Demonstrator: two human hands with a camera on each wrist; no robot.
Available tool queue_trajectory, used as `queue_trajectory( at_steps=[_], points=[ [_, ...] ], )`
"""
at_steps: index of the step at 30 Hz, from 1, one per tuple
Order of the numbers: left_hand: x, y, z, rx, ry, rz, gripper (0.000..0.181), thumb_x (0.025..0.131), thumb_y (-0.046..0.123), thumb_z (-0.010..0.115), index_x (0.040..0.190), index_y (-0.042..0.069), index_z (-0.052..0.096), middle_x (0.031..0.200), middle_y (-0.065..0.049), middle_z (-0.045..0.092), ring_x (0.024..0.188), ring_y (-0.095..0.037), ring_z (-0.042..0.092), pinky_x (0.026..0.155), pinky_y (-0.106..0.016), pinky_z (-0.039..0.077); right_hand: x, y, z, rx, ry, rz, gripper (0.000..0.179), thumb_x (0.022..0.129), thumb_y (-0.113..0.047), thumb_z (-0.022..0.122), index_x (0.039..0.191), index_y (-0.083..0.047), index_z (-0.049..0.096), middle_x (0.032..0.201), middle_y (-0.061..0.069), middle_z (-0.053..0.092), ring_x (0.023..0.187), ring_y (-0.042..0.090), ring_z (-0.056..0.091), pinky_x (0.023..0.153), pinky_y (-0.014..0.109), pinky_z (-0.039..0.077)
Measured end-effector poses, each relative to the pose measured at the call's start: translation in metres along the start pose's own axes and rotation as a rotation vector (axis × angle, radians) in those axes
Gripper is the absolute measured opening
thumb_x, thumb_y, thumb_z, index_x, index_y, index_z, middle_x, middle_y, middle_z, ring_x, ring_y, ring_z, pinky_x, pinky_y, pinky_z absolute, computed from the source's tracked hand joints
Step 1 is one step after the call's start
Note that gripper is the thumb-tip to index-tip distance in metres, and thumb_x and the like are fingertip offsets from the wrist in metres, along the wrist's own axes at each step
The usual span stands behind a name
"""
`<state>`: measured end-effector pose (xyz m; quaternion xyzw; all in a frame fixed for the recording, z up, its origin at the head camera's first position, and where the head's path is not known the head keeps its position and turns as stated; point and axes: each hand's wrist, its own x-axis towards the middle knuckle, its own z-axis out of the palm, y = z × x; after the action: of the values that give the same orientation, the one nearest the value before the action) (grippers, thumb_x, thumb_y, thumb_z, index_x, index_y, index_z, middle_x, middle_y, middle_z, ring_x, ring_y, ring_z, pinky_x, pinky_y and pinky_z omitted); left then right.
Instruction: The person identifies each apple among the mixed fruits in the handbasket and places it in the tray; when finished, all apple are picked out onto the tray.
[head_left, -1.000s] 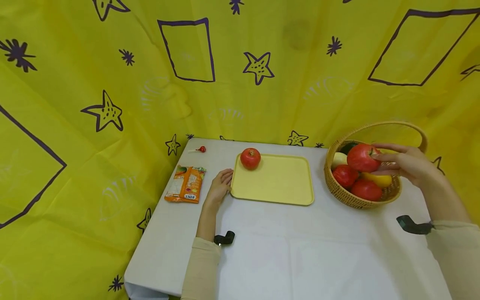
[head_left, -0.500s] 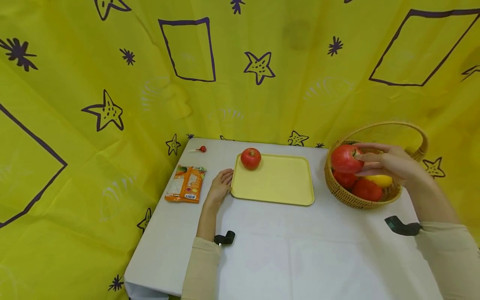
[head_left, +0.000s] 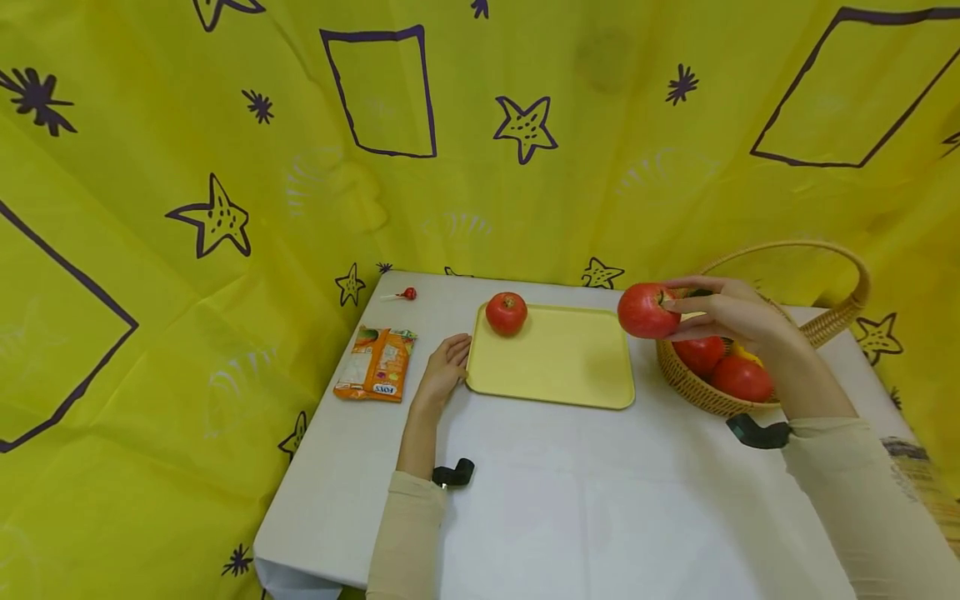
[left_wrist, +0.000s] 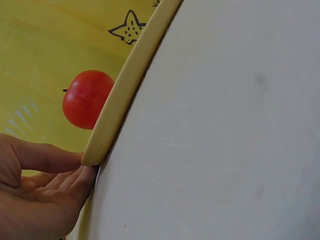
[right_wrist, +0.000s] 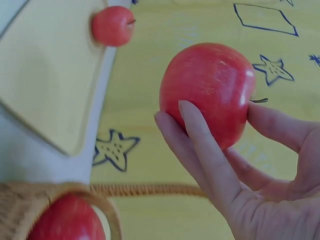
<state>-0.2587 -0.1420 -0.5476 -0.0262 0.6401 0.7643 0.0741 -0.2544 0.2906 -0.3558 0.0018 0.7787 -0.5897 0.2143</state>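
Observation:
My right hand (head_left: 731,310) grips a red apple (head_left: 643,310) and carries it just left of the wicker basket, over the right end of the yellow tray. In the right wrist view, fingers and thumb wrap the held apple (right_wrist: 207,92), its stem pointing right. My left hand (head_left: 442,372) is at the left edge of the tray (head_left: 555,358). The left wrist view shows its thumb and fingers pinching the tray's corner rim (left_wrist: 117,100). Another red apple (head_left: 506,314) sits in the tray's back left corner.
At the right stands the wicker basket (head_left: 686,385) with a tall arched handle, holding red fruits (head_left: 741,379) and something yellow, partly behind my right arm. An orange snack packet (head_left: 377,364) and a red lollipop (head_left: 408,293) lie left of the tray. A yellow patterned cloth hangs behind.
My right hand has moved left with the apple, from above the basket to the tray's right end. The left hand stays at the tray. The head view has shifted slightly.

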Motion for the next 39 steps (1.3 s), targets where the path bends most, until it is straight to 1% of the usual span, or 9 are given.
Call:
queue_trajectory(
  at_steps=[4,8,11,14,22,25,29,35,39],
  points=[
    [-0.002,0.002,0.001,-0.002,0.005,-0.006,0.084,0.076,-0.034,0.037,0.155,-0.006,0.038,0.16,-0.026,0.04,0.152,-0.034,0.037,0.125,-0.038,0.033,0.016,-0.002,0.018,0.03,-0.021,-0.009,0.068,0.102,-0.017,0.067,0.158,0.003,0.034,0.11,-0.004,0.069,0.093,0.025,0.078,0.09,0.041,0.063],
    [-0.003,0.003,0.002,-0.007,0.015,-0.017,0.084,0.076,-0.034,0.038,0.155,-0.006,0.038,0.16,-0.025,0.041,0.152,-0.033,0.037,0.125,-0.037,0.034,0.033,-0.004,0.036,0.051,-0.027,0.0,0.068,0.102,-0.016,0.066,0.159,0.004,0.034,0.121,0.01,0.066,0.092,0.027,0.078,0.085,0.038,0.065],
    [-0.004,0.003,0.004,-0.008,0.018,-0.02,0.084,0.075,-0.034,0.038,0.154,-0.005,0.038,0.159,-0.024,0.041,0.152,-0.033,0.037,0.124,-0.036,0.034,0.046,-0.005,0.047,0.066,-0.042,0.027,0.069,0.103,-0.016,0.065,0.161,0.001,0.032,0.137,0.022,0.055,0.093,0.029,0.078,0.083,0.036,0.065],
    [-0.004,0.004,0.005,-0.009,0.013,-0.014,0.085,0.074,-0.035,0.037,0.154,-0.006,0.038,0.159,-0.025,0.041,0.152,-0.033,0.037,0.125,-0.036,0.034,0.057,-0.005,0.055,0.079,-0.056,0.048,0.068,0.103,-0.016,0.064,0.161,0.0,0.033,0.145,0.028,0.046,0.092,0.029,0.078,0.083,0.036,0.065],
    [-0.003,0.003,0.006,-0.005,0.005,-0.011,0.086,0.073,-0.036,0.035,0.154,-0.006,0.038,0.16,-0.025,0.04,0.152,-0.033,0.037,0.125,-0.036,0.034,0.082,-0.003,0.067,0.087,-0.068,0.048,0.064,0.102,-0.012,0.064,0.158,0.004,0.036,0.148,0.029,0.043,0.091,0.029,0.077,0.08,0.037,0.066],
    [-0.003,0.004,0.006,-0.009,0.006,-0.01,0.087,0.073,-0.036,0.035,0.154,-0.006,0.039,0.16,-0.025,0.04,0.152,-0.033,0.037,0.125,-0.036,0.033,0.09,-0.002,0.072,0.075,-0.052,0.065,0.063,0.102,-0.012,0.064,0.157,0.004,0.037,0.148,0.029,0.043,0.092,0.029,0.076,0.086,0.041,0.065],
    [-0.003,0.003,0.004,-0.008,0.006,-0.009,0.087,0.073,-0.036,0.034,0.154,-0.007,0.038,0.16,-0.026,0.039,0.152,-0.034,0.036,0.125,-0.037,0.033,0.101,0.001,0.077,0.062,-0.026,0.074,0.061,0.101,-0.012,0.065,0.155,0.005,0.041,0.144,0.028,0.048,0.093,0.029,0.075,0.09,0.045,0.062],
    [-0.002,0.003,0.003,-0.002,0.008,-0.005,0.086,0.073,-0.036,0.035,0.154,-0.007,0.038,0.16,-0.026,0.039,0.152,-0.034,0.035,0.126,-0.038,0.032,0.115,0.009,0.084,0.079,0.001,0.085,0.059,0.099,-0.011,0.067,0.151,0.007,0.044,0.13,0.024,0.055,0.088,0.028,0.075,0.087,0.045,0.064],
    [-0.002,0.003,0.003,0.003,0.012,-0.008,0.086,0.073,-0.035,0.035,0.154,-0.006,0.039,0.16,-0.026,0.04,0.152,-0.034,0.036,0.125,-0.038,0.033,0.124,0.017,0.091,0.105,0.014,0.097,0.061,0.098,-0.01,0.069,0.15,0.008,0.043,0.128,0.024,0.055,0.094,0.028,0.073,0.087,0.044,0.064]
  ],
)
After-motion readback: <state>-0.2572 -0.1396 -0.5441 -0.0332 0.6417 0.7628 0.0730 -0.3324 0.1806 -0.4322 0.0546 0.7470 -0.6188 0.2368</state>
